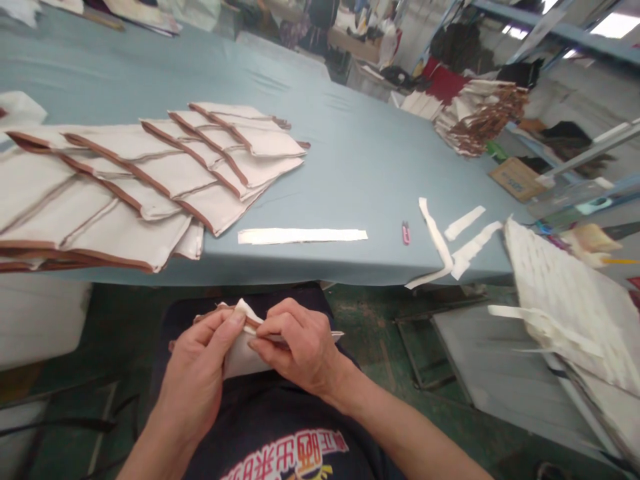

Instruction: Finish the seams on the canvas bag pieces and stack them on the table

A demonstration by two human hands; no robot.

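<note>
Over my lap, both hands grip a white fabric piece (244, 360) with brown edge binding. My left hand (203, 357) pinches its upper edge between thumb and fingers. Close beside it, my right hand (300, 340) pinches the brown-bound edge, thumb and forefinger nearly meeting the left thumb. Part of the cloth is hidden behind the hands, and a thin pale end sticks out past the right hand. On the table ahead lie a stack of white strips (303, 236) and a small pink thread snipper (405, 233).
Overlapping white pieces with brown binding (165, 160) cover the table's left side. Loose white strips (437, 240) lie at the right front of the blue-green table (345, 173). A board with white strips (565, 307) stands to my right. Farther back are a bundled pile (480, 113) and a cardboard box (517, 179).
</note>
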